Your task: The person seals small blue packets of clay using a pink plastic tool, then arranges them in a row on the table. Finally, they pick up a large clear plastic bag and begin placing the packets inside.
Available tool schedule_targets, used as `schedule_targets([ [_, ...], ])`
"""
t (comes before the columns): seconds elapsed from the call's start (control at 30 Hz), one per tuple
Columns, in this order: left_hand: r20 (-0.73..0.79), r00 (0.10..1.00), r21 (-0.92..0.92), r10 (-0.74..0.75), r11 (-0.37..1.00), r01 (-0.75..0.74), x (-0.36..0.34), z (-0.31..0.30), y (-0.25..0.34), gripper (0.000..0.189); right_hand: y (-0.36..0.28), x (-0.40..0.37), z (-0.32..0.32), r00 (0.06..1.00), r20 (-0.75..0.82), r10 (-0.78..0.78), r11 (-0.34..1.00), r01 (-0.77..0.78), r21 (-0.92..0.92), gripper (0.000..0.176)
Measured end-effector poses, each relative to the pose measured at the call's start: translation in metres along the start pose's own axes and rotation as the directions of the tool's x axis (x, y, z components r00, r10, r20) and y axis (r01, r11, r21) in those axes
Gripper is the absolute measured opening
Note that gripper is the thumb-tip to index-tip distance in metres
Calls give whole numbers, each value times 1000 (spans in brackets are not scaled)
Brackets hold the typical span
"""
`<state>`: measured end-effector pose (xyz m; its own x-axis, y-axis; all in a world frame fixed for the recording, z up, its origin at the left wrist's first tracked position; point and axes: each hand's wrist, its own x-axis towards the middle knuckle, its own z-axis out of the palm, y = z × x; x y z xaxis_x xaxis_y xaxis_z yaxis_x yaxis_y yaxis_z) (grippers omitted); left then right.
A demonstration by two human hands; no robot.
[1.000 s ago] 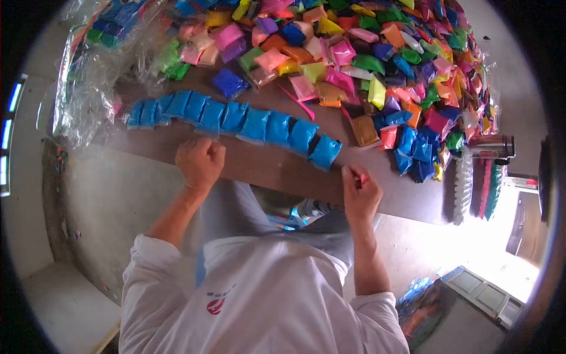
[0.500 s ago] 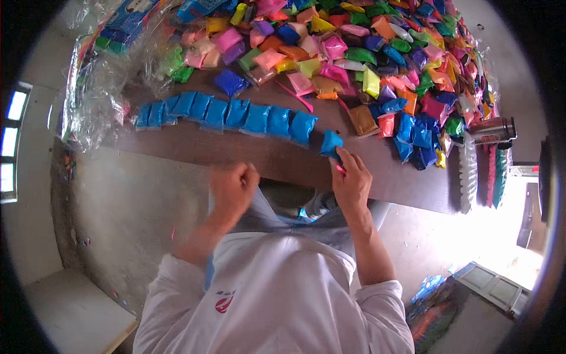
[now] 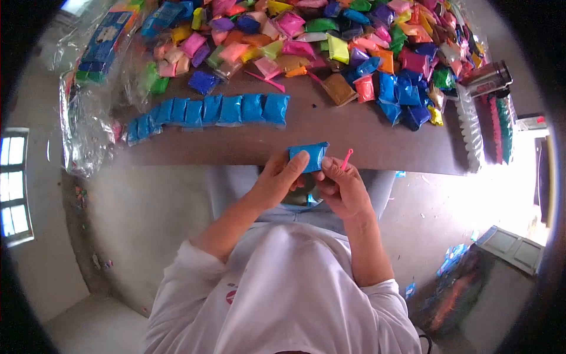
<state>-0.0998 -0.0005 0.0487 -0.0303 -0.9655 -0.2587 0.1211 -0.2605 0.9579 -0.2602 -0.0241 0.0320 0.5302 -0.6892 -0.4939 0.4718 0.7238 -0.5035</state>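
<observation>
A small shiny blue packet [image 3: 308, 157] is held just over the table's near edge, between my two hands. My left hand [image 3: 282, 176] has its thumb pressed on the packet's left part, with fingers curled underneath. Closed at the packet's lower right corner, my right hand [image 3: 346, 187] pinches it with thumb and fingertips. A thin pink plastic stick [image 3: 348, 158] pokes up out of the same right hand. Beyond the hands, a row of similar blue packets [image 3: 201, 112] lies side by side on the brown table [image 3: 365, 144].
A large heap of multicoloured packets [image 3: 289, 47] covers the table's far side. Crumpled clear plastic [image 3: 85, 130] lies at the left. On the right are a drink can [image 3: 486, 79] and clear ridged plastic trays [image 3: 470, 130].
My right hand has brought the loose blue packet from the row's right end to the near edge. My left hand has come up and taken hold of it too. The view has shifted.
</observation>
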Motion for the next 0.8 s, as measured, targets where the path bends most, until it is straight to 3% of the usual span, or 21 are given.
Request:
schedule_targets([
  [0.13, 85, 994, 43, -69, 997, 66, 7, -10, -22, 46, 6, -8, 9, 993, -23, -120, 989, 121, 83, 18],
  [0.2, -5, 982, -201, -187, 962, 182, 9, -6, -32, 46, 12, -8, 9, 988, -50, -149, 980, 155, 126, 24],
  [0.27, -26, 975, -210, -222, 954, 212, 7, -2, -31, 46, 17, -8, 9, 962, 22, -274, 956, 275, -104, 30],
  [0.3, -48, 966, -225, -254, 945, 237, 5, 0, -30, 46, 21, -6, 10, 961, 18, -275, 956, 275, -98, 30],
  [0.37, -43, 975, -151, -220, 966, 211, 2, 0, -30, 46, 28, -2, 11, 880, -45, -473, 815, 417, -402, 22],
  [0.4, -37, 983, -84, -179, 981, 176, 1, 0, -30, 46, 29, -2, 9, 880, -48, -473, 817, 418, -397, 22],
  [0.47, -79, 984, -30, -159, 987, 157, -2, 2, -25, 46, 27, -1, 5, 921, -198, -335, 938, 307, -161, 18],
  [0.5, -122, 983, 19, -137, 990, 141, -3, 4, -22, 46, 21, -3, 6, 942, -211, -261, 960, 230, -160, 20],
  [0.53, -119, 983, 20, -137, 990, 141, -3, 5, -18, 46, 19, -4, 3, 941, -213, -263, 960, 232, -159, 20],
  [0.6, -26, 996, 10, -91, 996, 91, -5, 6, -11, 45, 17, -5, -2, 981, -108, -160, 987, 162, 16, 27],
  [0.7, -20, 989, -35, -145, 989, 145, -6, 5, -11, 46, 18, -1, -4, 990, -73, -125, 988, 131, 87, 30],
  [0.8, -42, 990, -52, -132, 990, 130, -5, 5, -13, 45, 16, 0, 3, 983, -151, -103, 987, 120, 108, 32],
])
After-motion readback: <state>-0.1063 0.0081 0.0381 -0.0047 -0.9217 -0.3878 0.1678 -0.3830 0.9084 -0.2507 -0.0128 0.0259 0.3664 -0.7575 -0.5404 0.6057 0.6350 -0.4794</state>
